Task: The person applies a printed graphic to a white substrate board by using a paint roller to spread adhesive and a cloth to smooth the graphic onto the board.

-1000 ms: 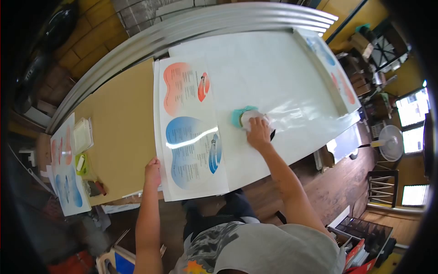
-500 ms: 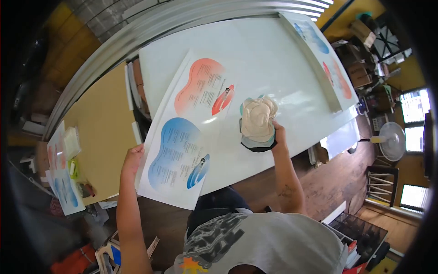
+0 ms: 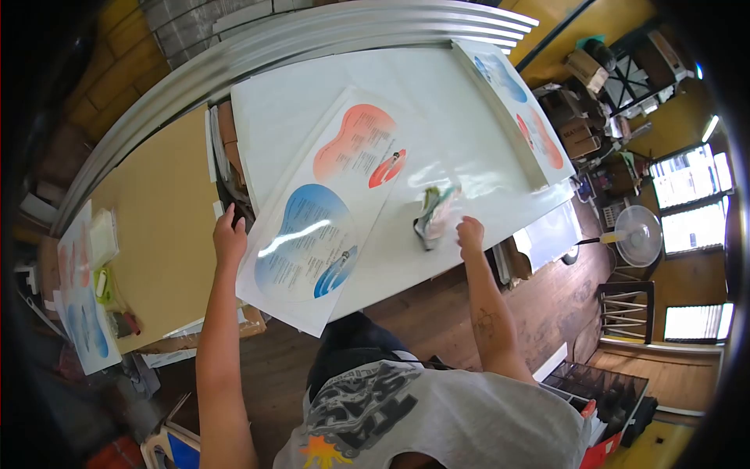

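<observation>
A white printed sheet (image 3: 308,258) with a red and a blue rounded shape lies slanted on the pale, glossy tabletop (image 3: 351,74). Its surface looks shiny, as if under clear film. My left hand (image 3: 229,237) is beside the sheet's left edge, index finger and thumb apart, holding nothing. On the right, a crumpled bundle (image 3: 434,216) of pale, grey and greenish material is smeared by motion; its kind cannot be made out. My right hand (image 3: 470,237) is just right of this bundle, separated by a small gap, its fingers curled with nothing visible in them.
Another printed sheet (image 3: 522,109) lies along the table's right end. A tan board (image 3: 160,227) on the left carries a green object (image 3: 102,285) and more prints. Corrugated metal (image 3: 312,30) runs behind the table. A fan (image 3: 638,230) stands at right.
My right hand has let go of the cream, folded bundle, which now looks narrower and blurred. My left hand has come off the sheet's edge and opened. The view has shifted slightly.
</observation>
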Demonstrator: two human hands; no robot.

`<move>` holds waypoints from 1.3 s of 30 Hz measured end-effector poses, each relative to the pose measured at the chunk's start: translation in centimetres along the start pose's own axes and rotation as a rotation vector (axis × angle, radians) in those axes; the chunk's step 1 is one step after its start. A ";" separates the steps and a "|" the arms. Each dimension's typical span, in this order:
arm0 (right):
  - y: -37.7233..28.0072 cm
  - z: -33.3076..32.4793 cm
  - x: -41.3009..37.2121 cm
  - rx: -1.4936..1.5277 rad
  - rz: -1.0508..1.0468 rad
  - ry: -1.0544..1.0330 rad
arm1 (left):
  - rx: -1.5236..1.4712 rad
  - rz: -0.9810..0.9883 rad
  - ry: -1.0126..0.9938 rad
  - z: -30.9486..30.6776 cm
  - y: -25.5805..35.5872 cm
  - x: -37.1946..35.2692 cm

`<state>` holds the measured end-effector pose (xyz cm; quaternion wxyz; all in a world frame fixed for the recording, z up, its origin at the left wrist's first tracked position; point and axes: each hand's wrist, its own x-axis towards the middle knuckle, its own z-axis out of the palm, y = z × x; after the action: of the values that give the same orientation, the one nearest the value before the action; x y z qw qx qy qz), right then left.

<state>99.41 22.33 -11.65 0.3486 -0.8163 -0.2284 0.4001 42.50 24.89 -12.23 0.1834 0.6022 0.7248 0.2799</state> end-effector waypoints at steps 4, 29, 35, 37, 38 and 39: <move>1.7 1.5 -1.7 -0.549 -1.019 0.167 | -0.011 0.151 0.109 -1.3 1.9 -4.9; 1.1 19.8 -12.6 -0.570 -1.307 -0.252 | 0.282 0.237 -0.227 13.6 13.4 -15.2; -3.9 19.0 -4.7 -0.708 -1.134 -0.288 | 0.251 0.180 -0.362 13.3 13.4 -14.8; -6.5 18.5 1.4 -0.750 -1.176 -0.242 | 0.282 0.157 -0.381 13.4 13.4 -15.3; -7.4 18.4 5.5 -0.707 -1.265 -0.161 | 0.293 0.173 -0.355 13.5 13.3 -15.4; -9.9 17.9 8.5 -0.803 -1.227 -0.174 | 0.298 0.158 -0.362 13.7 13.2 -15.2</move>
<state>88.83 41.24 -16.18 0.1646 -0.5717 -0.7996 0.0823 64.05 14.12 -15.71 0.1971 0.7176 0.6642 0.0710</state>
